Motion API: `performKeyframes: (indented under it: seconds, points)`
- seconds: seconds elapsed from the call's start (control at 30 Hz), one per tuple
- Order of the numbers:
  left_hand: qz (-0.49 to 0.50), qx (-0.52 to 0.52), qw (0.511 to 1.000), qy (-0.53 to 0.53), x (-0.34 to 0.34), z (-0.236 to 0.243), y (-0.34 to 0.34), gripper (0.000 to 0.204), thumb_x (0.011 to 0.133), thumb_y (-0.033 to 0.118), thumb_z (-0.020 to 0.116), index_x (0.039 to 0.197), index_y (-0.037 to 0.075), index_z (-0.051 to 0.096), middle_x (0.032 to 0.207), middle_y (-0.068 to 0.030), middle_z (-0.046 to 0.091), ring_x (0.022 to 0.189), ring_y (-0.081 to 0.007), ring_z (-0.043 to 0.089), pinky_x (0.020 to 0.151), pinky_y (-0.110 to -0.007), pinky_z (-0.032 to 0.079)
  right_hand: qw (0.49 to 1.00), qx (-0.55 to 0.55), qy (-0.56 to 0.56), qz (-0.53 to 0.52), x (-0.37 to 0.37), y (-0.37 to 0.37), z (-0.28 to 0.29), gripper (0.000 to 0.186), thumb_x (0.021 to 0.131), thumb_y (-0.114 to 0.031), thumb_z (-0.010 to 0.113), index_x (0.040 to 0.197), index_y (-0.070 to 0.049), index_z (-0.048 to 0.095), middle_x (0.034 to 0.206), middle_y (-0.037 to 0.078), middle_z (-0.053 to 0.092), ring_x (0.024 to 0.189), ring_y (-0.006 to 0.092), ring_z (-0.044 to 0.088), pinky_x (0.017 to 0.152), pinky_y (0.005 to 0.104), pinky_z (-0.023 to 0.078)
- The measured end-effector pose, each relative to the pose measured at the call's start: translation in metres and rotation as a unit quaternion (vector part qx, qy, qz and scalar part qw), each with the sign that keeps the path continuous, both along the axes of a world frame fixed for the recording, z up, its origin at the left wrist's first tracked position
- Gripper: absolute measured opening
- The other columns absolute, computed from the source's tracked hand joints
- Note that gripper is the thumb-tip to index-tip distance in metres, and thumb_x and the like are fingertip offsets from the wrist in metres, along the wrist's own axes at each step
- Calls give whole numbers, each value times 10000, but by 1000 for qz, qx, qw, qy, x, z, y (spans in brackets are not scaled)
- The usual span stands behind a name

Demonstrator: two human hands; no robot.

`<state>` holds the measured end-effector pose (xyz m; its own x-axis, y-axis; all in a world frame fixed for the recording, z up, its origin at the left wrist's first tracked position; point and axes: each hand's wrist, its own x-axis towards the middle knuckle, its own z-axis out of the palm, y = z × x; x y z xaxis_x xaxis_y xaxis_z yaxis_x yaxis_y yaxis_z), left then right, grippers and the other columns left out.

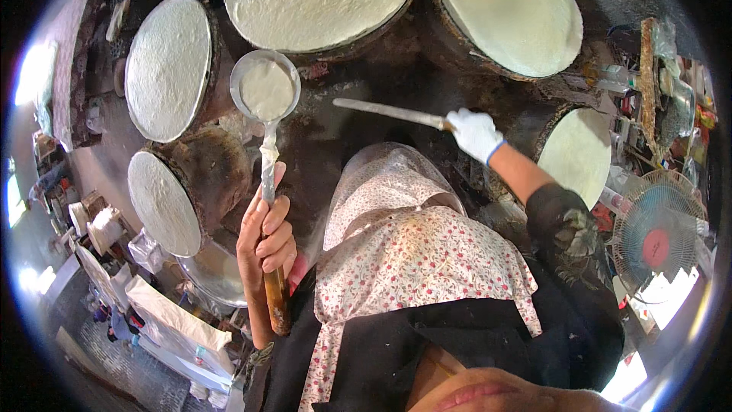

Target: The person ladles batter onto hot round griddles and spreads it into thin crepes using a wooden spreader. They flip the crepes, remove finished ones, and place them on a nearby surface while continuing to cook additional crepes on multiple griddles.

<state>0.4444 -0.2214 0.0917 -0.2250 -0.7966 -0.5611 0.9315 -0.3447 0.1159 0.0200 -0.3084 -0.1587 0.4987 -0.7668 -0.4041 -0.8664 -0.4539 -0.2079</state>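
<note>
My bare left hand (267, 233) is wrapped round the wooden handle of a long metal ladle (269, 145). White batter (266, 89) fills much of the ladle's bowl, which is held beside the large round griddle at the far middle. A white glove covers my right hand (476, 135), closed on the handle of a long, flat spatula (393, 112). Its blade points left, apart from the ladle. Pale, thin batter sheets cover the griddle at the far middle (320, 0) and the one at the far right (507, 15), both with light brown patches.
Two more coated griddles (168, 69) stand at left, one nearer me. Another pale round griddle (577, 156) lies beyond my right forearm. A metal basin (216, 272) sits at lower left. At right stands a caged fan (659, 233). My flowered apron (419, 259) hangs in front.
</note>
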Motion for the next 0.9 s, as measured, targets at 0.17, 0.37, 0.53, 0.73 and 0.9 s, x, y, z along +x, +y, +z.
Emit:
performKeyframes:
  seconds: [0.17,0.37,0.53,0.73,0.9]
  points:
    - [18,51,999,1,9,-30,25,558,1161,102,331,1673,31,121,843,-34,415,504,-61,441,358,-229,442,991,-4,117,67,-12,-66,-89,244,951,-144,562,1125,-130,734,1156,172,707,963,353,748,737,496,600]
    - [-23,91,994,-64,14,-63,48,579,1132,119,411,1662,18,202,787,3,387,432,-8,316,295,-173,333,932,44,304,192,3,-119,-137,368,1004,-117,557,1348,-92,686,1267,135,742,1078,344,747,809,492,631]
    - [-10,119,989,-82,13,-71,58,575,1124,108,428,1650,-4,223,776,-2,397,432,-4,322,299,-166,311,900,53,368,225,-1,-139,-156,222,990,-121,603,1119,-59,772,1037,164,782,919,351,766,679,479,635]
    - [4,133,987,-87,11,-73,63,587,1124,95,433,1649,-20,197,768,-9,407,426,-8,325,301,-171,304,868,2,390,308,-33,-140,-194,233,982,-139,633,857,9,763,831,173,744,685,304,721,507,461,578]
    - [-8,162,983,-83,12,-73,63,596,1136,118,414,1668,23,162,745,1,387,418,-13,344,296,-183,343,869,75,408,270,-28,-147,-186,191,974,-104,615,1078,3,736,989,203,754,845,366,740,621,495,610]
